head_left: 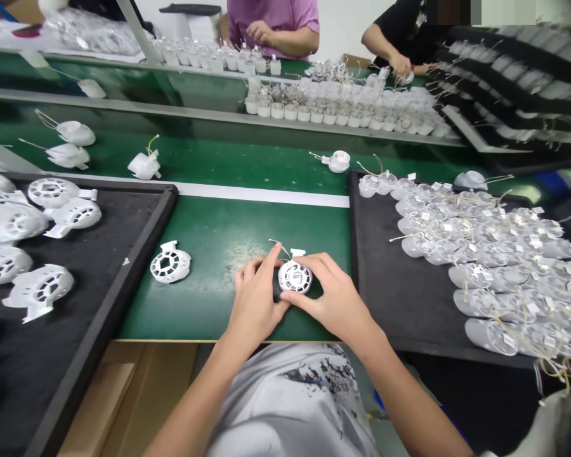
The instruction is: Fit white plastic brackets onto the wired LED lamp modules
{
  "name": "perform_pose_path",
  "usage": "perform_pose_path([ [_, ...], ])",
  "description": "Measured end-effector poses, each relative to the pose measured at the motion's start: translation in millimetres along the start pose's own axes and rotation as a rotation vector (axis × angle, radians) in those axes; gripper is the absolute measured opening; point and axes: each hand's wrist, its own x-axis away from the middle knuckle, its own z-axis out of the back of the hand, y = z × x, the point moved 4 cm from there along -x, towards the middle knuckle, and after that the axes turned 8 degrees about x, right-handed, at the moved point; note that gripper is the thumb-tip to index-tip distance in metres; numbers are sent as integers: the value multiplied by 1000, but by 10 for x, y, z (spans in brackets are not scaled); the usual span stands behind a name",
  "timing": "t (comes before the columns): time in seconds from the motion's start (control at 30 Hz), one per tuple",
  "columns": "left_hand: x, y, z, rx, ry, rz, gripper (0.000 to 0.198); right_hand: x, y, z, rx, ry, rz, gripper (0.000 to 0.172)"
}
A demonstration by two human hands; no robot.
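Both left hand [255, 304] and right hand [335, 299] pinch a white vented plastic housing [295, 277] between their fingers [272, 266]

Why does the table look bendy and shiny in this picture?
In the head view, the wide lens seems to bend things near the edges, like the black tray on the right; a pale glare sits on the green mat; the left hand and right hand look sharp, not blurry.
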Motion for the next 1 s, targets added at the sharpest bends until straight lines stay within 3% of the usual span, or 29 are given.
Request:
perform_pose_path([
  [0.53, -24, -1, -10, 26, -21, -14, 96, -88, -2, 120, 57, -114, 29, 51],
  [0.8, -31, -9, -18, 39, -28, -9, 98, -99, 33, 69, 54, -124, 30, 50],
  [1.0, -63, -17, 20, 64, -66, -70, 91, -170, 83, 20, 299, -213, 45, 51],
])
